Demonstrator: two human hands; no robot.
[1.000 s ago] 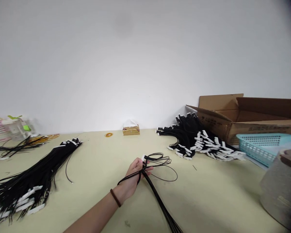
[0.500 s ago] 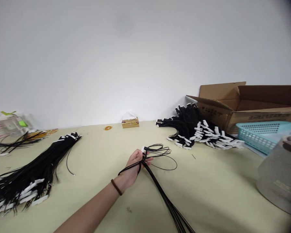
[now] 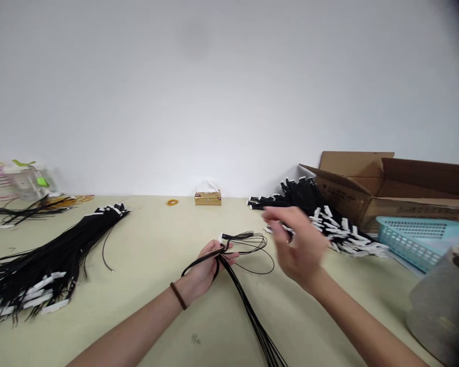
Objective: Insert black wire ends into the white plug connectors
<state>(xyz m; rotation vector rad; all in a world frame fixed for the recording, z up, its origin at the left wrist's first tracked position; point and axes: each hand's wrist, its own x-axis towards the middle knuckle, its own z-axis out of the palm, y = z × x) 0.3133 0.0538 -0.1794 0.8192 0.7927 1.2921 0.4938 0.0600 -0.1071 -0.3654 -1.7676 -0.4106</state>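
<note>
My left hand (image 3: pixel 208 265) is closed around a bundle of black cables (image 3: pixel 248 306) just above the table's middle. A white connector shows at its fingertips, and thin wire loops spread to the right of it. From there the cables run down toward the near edge of the view. My right hand (image 3: pixel 300 244), smeared by motion, is in the air to the right of the loops, apart from them. Its thumb and fingers are spread, and nothing shows between them. Behind it lies a pile of black cables with white connectors (image 3: pixel 329 224), partly covered by the hand.
On the left lies another heap of black cables (image 3: pixel 61 255). Bottles (image 3: pixel 25 181) and yellow rings stand or lie at the back left. A tissue box (image 3: pixel 208 198) sits by the wall. An open carton (image 3: pixel 367 204), a turquoise basket (image 3: pixel 401 242) and a grey container (image 3: pixel 443 306) fill the right.
My right hand has come into view from the lower right. The left hand keeps its hold on the cables, nearly in place. The view has tilted slightly.
</note>
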